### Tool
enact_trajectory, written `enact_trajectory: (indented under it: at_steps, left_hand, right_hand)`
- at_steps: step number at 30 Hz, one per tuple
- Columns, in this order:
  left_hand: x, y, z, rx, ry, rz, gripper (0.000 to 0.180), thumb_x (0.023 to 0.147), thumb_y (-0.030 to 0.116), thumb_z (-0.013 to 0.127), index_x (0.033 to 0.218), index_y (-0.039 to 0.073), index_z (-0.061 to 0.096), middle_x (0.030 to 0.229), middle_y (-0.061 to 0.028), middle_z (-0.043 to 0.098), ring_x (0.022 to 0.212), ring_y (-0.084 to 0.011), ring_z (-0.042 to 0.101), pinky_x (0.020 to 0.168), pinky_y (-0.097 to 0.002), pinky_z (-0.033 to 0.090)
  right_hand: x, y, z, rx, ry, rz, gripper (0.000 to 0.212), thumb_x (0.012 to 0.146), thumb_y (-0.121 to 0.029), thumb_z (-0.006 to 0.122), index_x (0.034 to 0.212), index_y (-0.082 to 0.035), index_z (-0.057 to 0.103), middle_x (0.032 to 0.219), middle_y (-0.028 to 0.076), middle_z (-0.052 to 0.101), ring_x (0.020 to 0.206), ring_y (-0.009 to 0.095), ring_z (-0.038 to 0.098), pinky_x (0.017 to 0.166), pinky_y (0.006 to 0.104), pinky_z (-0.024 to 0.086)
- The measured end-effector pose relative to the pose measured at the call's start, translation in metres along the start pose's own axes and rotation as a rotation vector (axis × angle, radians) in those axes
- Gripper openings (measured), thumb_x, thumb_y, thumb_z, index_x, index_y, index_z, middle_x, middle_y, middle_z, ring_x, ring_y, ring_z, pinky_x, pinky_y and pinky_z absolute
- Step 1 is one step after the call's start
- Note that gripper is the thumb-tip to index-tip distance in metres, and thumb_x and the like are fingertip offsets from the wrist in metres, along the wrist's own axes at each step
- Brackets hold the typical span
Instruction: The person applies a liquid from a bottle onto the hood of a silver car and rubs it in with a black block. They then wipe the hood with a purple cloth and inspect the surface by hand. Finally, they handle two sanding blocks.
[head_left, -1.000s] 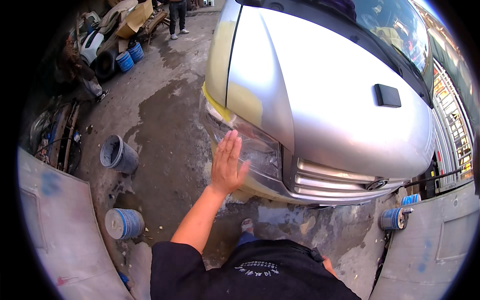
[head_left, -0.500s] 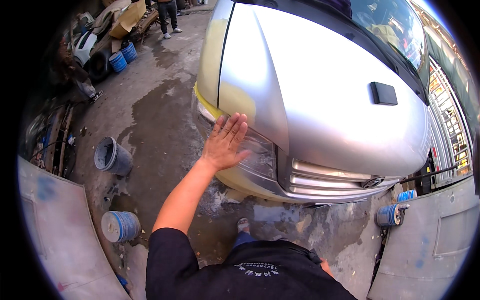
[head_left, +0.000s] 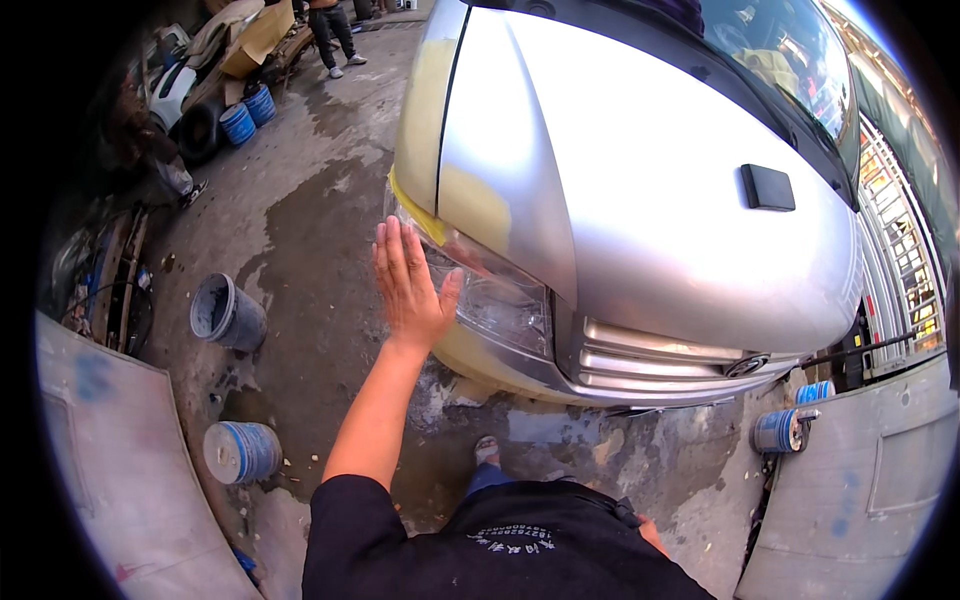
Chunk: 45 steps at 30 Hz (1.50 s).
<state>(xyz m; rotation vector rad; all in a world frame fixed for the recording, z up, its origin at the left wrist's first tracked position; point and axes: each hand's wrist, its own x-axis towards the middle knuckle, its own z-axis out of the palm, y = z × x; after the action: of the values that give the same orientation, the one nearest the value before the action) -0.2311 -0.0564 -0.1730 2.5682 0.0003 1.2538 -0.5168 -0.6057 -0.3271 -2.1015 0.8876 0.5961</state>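
Note:
My left hand [head_left: 413,295] is stretched out flat, fingers extended and thumb apart, over the outer end of the headlight [head_left: 505,305] of a silver vehicle. Whether the palm touches the lens or hovers just off it I cannot tell. Yellow masking tape [head_left: 415,208] runs along the headlight's upper edge. Above it, the fender and hood corner carry a pale yellow filler patch [head_left: 478,205]. The bumper [head_left: 480,365] below also shows yellowish filler. Only a bit of my right hand [head_left: 652,535] shows, low beside my body, its fingers hidden.
A grey bucket [head_left: 228,312] and a lidded blue-and-white pail [head_left: 242,453] stand on the wet concrete to the left. Grey panels [head_left: 110,450] flank me on both sides. A black box [head_left: 767,187] lies on the hood [head_left: 650,180]. Another person [head_left: 335,35] stands at the far left.
My left hand has slid left and outward, from the headlight's upper edge near the filler patch to the lamp's outer end. Its fingers now point more upward. The right hand has hardly moved.

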Motion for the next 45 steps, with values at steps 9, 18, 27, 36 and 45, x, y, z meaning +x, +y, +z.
enact_trajectory:
  at_steps: [9,18,27,36,45]
  left_hand:
    - [-0.003,0.043,0.033,-0.009,-0.124,0.005,0.082,0.094,0.052,0.043,0.149,-0.001,0.013,0.155,-0.0244,0.007,0.144,-0.0416,0.007,0.114,-0.0530,0.009]
    - [-0.049,0.091,0.017,-0.398,-0.178,0.365,0.052,0.085,0.028,0.066,0.129,0.008,0.049,0.139,-0.0189,0.040,0.126,-0.0376,0.041,0.103,-0.0474,0.033]
    - [-0.026,0.047,0.021,-0.401,-0.070,0.067,0.038,0.079,0.002,0.067,0.115,0.003,0.056,0.117,-0.0166,0.055,0.101,-0.0341,0.055,0.086,-0.0420,0.045]
    - [-0.047,0.114,0.014,-0.496,-0.292,0.360,0.064,0.081,0.017,0.064,0.137,-0.002,0.040,0.148,-0.0251,0.029,0.137,-0.0427,0.029,0.110,-0.0490,0.028]
    - [0.008,0.101,0.012,-0.277,-0.122,0.145,0.064,0.088,0.029,0.060,0.140,-0.002,0.037,0.152,-0.0239,0.021,0.141,-0.0397,0.022,0.111,-0.0489,0.025]
  right_hand:
    - [0.012,-0.006,-0.007,-0.017,-0.129,0.006,0.020,0.086,-0.023,0.062,0.082,-0.003,0.062,0.071,0.004,0.062,0.063,0.014,0.055,0.058,0.0314,0.044]
    - [0.010,0.005,-0.001,0.052,-0.080,0.058,0.019,0.086,-0.021,0.063,0.078,-0.003,0.063,0.070,0.004,0.062,0.062,0.015,0.055,0.057,0.0314,0.044]
    - [0.017,0.011,-0.003,0.018,-0.122,0.055,0.018,0.086,-0.020,0.061,0.082,-0.003,0.064,0.071,0.005,0.063,0.062,0.016,0.056,0.057,0.0316,0.045]
    - [0.017,0.015,-0.003,0.034,-0.117,0.027,0.018,0.087,-0.020,0.061,0.085,-0.003,0.064,0.074,0.005,0.063,0.063,0.016,0.056,0.059,0.0314,0.046]
    - [0.016,0.020,-0.004,0.078,-0.125,0.064,0.020,0.088,-0.022,0.061,0.083,-0.002,0.062,0.074,0.006,0.063,0.063,0.016,0.055,0.059,0.0321,0.045]
